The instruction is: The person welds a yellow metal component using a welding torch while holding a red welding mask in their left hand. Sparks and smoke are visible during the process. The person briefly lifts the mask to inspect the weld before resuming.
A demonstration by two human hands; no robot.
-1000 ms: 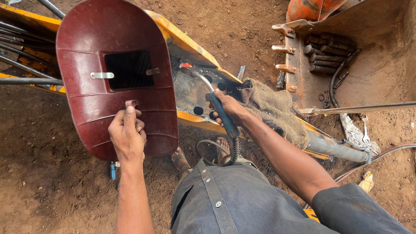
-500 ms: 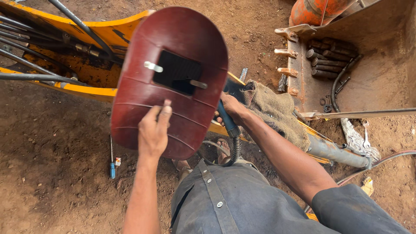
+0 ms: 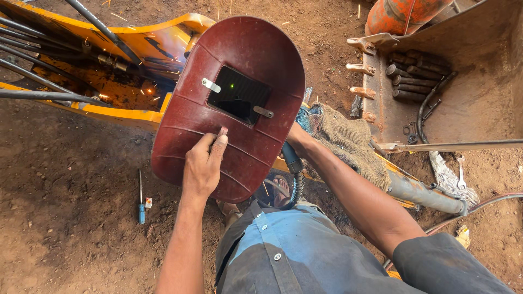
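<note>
On bare dirt beside a yellow excavator arm (image 3: 109, 114), the left hand (image 3: 202, 166) grips a maroon welding shield (image 3: 234, 103); the right hand (image 3: 297, 140) clenches an electrode holder (image 3: 291, 159)

Head camera looks steeply down, close overhead.

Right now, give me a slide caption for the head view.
Left hand holds a dark red welding shield over a yellow machine arm while the right hand grips a welding handle.
</note>
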